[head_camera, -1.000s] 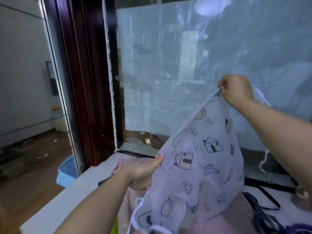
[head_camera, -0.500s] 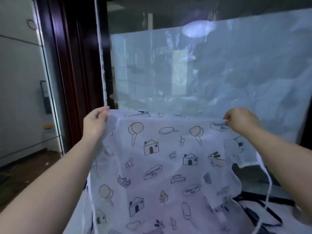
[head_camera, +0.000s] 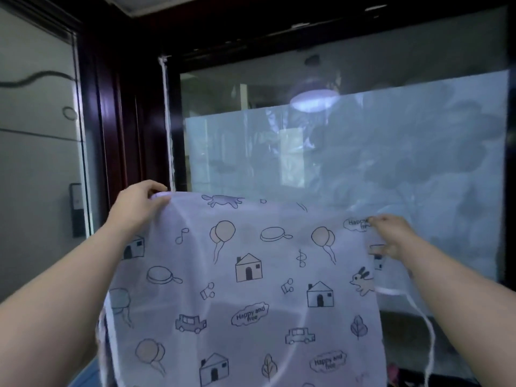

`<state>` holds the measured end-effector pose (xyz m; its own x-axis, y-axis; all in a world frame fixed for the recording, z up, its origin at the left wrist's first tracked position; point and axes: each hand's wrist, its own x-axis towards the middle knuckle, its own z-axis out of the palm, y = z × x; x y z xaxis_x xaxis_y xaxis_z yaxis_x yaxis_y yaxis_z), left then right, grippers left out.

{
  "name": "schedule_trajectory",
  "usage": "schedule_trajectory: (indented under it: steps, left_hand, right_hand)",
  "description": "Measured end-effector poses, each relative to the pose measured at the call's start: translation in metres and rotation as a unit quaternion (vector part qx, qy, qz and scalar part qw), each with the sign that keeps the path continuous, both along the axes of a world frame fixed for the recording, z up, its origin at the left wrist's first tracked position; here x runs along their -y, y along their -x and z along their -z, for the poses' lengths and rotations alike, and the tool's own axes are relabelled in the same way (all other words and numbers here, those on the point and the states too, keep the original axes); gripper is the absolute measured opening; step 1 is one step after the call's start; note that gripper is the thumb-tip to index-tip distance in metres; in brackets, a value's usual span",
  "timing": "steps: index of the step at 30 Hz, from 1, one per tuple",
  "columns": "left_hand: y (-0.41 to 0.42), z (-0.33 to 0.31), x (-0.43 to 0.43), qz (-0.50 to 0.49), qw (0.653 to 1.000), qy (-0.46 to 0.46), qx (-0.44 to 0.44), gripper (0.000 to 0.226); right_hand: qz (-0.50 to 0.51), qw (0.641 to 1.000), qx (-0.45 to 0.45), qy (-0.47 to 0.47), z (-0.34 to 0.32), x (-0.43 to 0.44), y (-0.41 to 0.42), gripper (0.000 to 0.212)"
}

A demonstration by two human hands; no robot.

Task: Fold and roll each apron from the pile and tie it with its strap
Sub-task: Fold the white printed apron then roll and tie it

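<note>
A thin white apron point(head_camera: 245, 291) printed with houses, balloons, cars and "Happy and free" clouds hangs spread out in front of me. My left hand point(head_camera: 136, 208) pinches its upper left corner and my right hand point(head_camera: 391, 236) pinches its upper right edge, both raised at chest height. A white strap point(head_camera: 427, 331) dangles from the right side below my right hand. The pile of aprons is hidden behind the spread cloth.
A dark-framed window with frosted film point(head_camera: 363, 174) stands straight ahead. A dark wooden door frame point(head_camera: 111, 129) rises at the left, with a grey wall point(head_camera: 36, 163) beyond it. A dark and pink bit of cloth point(head_camera: 396, 371) shows at the bottom right.
My left hand rose from low on the bunched apron to its top corner, and both hands spread the apron flat and lifted it higher. The view tilted upward.
</note>
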<state>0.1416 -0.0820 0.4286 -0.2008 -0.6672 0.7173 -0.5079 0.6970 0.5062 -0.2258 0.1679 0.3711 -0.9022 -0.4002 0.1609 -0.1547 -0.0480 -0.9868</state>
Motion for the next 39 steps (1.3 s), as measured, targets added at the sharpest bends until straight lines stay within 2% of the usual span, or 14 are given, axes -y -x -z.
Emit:
schedule_trajectory:
  steps: [2, 5, 7, 9, 15, 20, 22, 26, 30, 33, 34, 36, 37, 39]
  left_hand:
    - [-0.002, -0.008, 0.003, -0.041, 0.999, 0.010, 0.003, 0.009]
    - [-0.004, -0.013, 0.008, -0.104, 0.992, 0.039, 0.064, 0.013]
    - [-0.006, -0.014, 0.013, -0.117, 0.985, 0.046, 0.121, 0.016]
    - [-0.007, -0.013, 0.018, -0.086, 0.987, 0.002, 0.134, 0.022]
    - [-0.009, 0.000, 0.027, -0.092, 0.971, -0.139, 0.173, 0.059]
    - [-0.003, 0.007, 0.034, -0.054, 0.972, -0.171, 0.150, 0.031]
    - [0.000, 0.014, 0.038, -0.084, 0.970, -0.166, 0.158, 0.025]
    - [0.012, 0.039, 0.036, -0.159, 0.979, -0.082, 0.094, 0.016]
    - [0.017, 0.057, 0.030, -0.062, 0.997, -0.032, 0.019, 0.015]
    - [0.015, 0.053, 0.026, 0.062, 0.991, -0.115, 0.030, 0.020]
    - [0.013, 0.050, 0.022, 0.108, 0.982, -0.148, 0.048, 0.021]
    - [0.006, 0.043, 0.012, 0.186, 0.949, -0.237, 0.092, 0.026]
    - [0.001, 0.041, 0.011, 0.212, 0.924, -0.294, 0.119, 0.031]
    - [-0.006, 0.035, 0.011, 0.247, 0.868, -0.391, 0.181, 0.042]
  right_hand:
    - [0.030, 0.994, -0.106, 0.000, -0.006, 0.001, 0.001, 0.007]
    - [0.089, 0.923, -0.359, -0.104, -0.012, -0.004, 0.011, 0.021]
    - [0.077, 0.880, -0.433, -0.179, -0.019, -0.009, 0.020, 0.018]
    - [0.064, 0.836, -0.468, -0.279, -0.029, -0.014, 0.026, 0.028]
    - [0.014, 0.762, -0.443, -0.473, -0.053, -0.017, 0.022, 0.042]
    - [-0.004, 0.740, -0.399, -0.541, -0.055, -0.007, 0.007, 0.042]
    - [0.004, 0.738, -0.401, -0.542, -0.054, -0.002, 0.003, 0.041]
    - [0.046, 0.732, -0.387, -0.559, -0.052, 0.012, 0.012, 0.031]
    - [0.091, 0.681, -0.416, -0.596, -0.055, 0.015, 0.004, 0.016]
    - [0.135, 0.631, -0.425, -0.635, -0.057, 0.010, -0.008, 0.033]
    - [0.141, 0.631, -0.417, -0.639, -0.055, 0.009, -0.006, 0.033]
    - [0.132, 0.669, -0.398, -0.614, -0.053, 0.012, 0.005, 0.019]
    - [0.112, 0.690, -0.380, -0.606, -0.051, 0.012, 0.010, 0.012]
    - [0.082, 0.732, -0.368, -0.568, -0.042, 0.012, 0.023, 0.017]
